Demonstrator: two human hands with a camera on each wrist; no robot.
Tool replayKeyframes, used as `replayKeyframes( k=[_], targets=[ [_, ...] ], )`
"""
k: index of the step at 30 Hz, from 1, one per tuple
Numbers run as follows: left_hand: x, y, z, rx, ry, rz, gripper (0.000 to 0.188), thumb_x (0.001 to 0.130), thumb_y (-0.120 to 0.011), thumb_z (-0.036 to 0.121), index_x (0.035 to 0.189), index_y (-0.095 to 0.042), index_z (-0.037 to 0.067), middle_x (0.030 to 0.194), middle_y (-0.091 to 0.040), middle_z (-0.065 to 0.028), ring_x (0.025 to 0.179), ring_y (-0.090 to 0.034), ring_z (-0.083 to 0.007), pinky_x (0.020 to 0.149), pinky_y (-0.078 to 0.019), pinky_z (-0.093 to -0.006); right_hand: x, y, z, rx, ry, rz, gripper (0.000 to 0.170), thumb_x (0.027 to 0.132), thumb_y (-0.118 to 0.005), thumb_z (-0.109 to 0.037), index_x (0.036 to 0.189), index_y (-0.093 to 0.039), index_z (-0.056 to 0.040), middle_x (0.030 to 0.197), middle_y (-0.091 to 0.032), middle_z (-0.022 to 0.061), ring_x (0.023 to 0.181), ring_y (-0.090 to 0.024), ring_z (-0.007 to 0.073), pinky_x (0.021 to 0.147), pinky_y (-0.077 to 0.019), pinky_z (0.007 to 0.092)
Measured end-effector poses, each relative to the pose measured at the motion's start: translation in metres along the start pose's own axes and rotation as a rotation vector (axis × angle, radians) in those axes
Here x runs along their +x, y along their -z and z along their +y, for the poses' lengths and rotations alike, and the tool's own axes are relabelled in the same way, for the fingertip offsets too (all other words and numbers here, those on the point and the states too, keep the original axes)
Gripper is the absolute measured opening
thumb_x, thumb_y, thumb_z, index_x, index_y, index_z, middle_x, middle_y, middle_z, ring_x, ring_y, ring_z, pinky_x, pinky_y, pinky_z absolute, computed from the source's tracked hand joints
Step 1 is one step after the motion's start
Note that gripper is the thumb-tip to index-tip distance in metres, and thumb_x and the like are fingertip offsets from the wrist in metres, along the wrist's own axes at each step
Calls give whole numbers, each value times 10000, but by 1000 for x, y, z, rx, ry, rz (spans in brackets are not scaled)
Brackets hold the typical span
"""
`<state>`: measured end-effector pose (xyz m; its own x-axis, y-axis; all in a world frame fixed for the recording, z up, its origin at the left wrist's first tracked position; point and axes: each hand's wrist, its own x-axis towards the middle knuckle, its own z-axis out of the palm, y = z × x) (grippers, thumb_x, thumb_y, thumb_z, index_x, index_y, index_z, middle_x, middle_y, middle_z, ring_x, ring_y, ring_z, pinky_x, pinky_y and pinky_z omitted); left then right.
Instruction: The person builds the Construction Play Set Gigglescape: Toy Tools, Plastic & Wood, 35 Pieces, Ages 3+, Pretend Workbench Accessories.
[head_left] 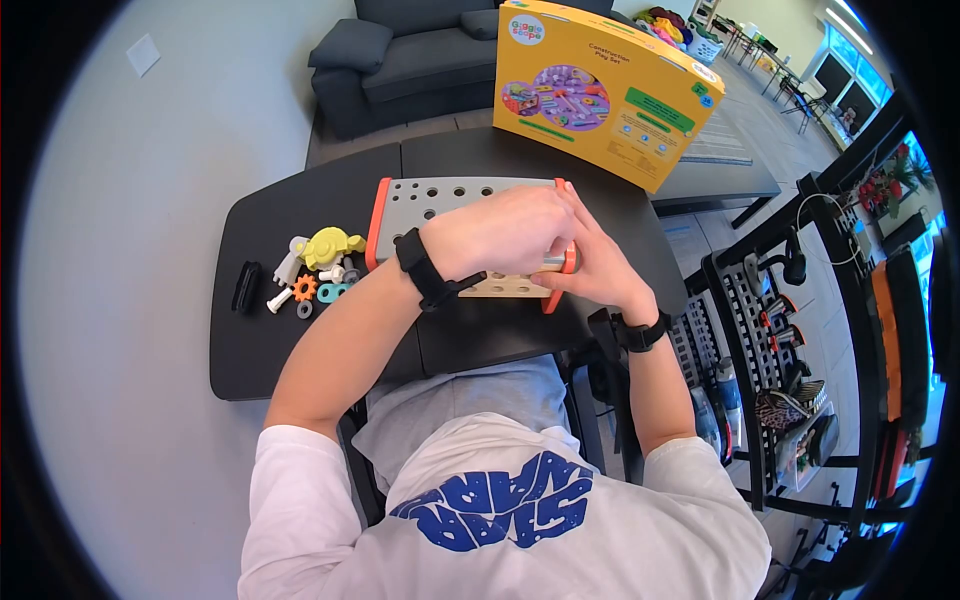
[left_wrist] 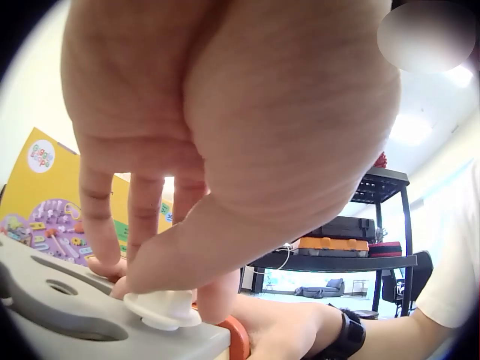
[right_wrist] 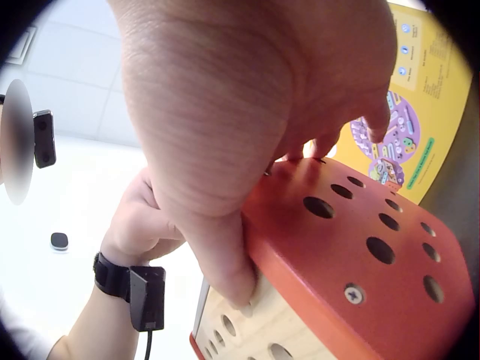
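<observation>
A toy workbench box with a grey top point(head_left: 408, 208), wooden sides and red end panels point(right_wrist: 337, 232) stands on the black table. My left hand point(head_left: 500, 235) reaches across to its right end. In the left wrist view, its thumb and fingers pinch a white plastic piece point(left_wrist: 163, 309) with a round flange, right at the grey top near the corner. The lower part of this piece is hidden. My right hand point(head_left: 605, 265) grips the right red end panel, thumb point(right_wrist: 225, 270) against the wooden side and fingers over the far side.
Left of the box lie loose toy parts: a yellow piece point(head_left: 330, 246), an orange gear point(head_left: 304, 288), a teal link point(head_left: 331, 292) and a white bolt point(head_left: 279, 300). A black object point(head_left: 246, 287) lies beside them. Behind stands a yellow packaging box point(head_left: 600, 90).
</observation>
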<state>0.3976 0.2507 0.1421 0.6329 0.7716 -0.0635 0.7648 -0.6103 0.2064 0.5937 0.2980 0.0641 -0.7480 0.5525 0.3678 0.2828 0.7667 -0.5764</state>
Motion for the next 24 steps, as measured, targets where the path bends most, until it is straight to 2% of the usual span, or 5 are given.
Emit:
replayKeyframes(
  k=[2,5,17,20,24],
  targets=[
    [-1,-11,0,-96,-102,309,155,774,-677,18,925,-709,26,1007,-651,-124,998,-633,-322,844,-525,-425,-1,-1,4,-14,5,-8,890,728,-865,-341,1492,-466,-120,1633,-311,124,1552,-187,346,1215,-306,461],
    [1,-19,-2,-34,-34,433,115,769,-652,60,848,-729,28,932,-685,-173,913,-664,-341,799,-539,-429,0,-2,6,-30,9,-13,882,727,-867,-341,1483,-473,-115,1634,-310,128,1553,-186,341,1214,-309,458],
    [-2,1,3,-180,-44,81,54,781,-679,17,835,-678,12,973,-671,-138,937,-638,-342,835,-524,-426,0,-1,0,25,-9,4,878,725,-871,-328,1481,-482,-112,1637,-309,121,1556,-178,335,1215,-307,460],
    [3,-13,0,-147,-145,366,69,810,-659,40,860,-703,24,944,-677,-143,927,-645,-338,833,-528,-429,-1,-2,5,13,-6,-4,878,724,-873,-326,1482,-483,-114,1637,-309,120,1555,-180,337,1216,-307,459],
    [4,-17,-1,-47,-23,404,116,845,-631,68,901,-724,27,916,-675,-147,920,-656,-338,829,-535,-434,0,-2,3,-31,-25,-5,874,724,-873,-327,1477,-484,-117,1637,-310,116,1553,-185,340,1215,-309,458]
  ],
)
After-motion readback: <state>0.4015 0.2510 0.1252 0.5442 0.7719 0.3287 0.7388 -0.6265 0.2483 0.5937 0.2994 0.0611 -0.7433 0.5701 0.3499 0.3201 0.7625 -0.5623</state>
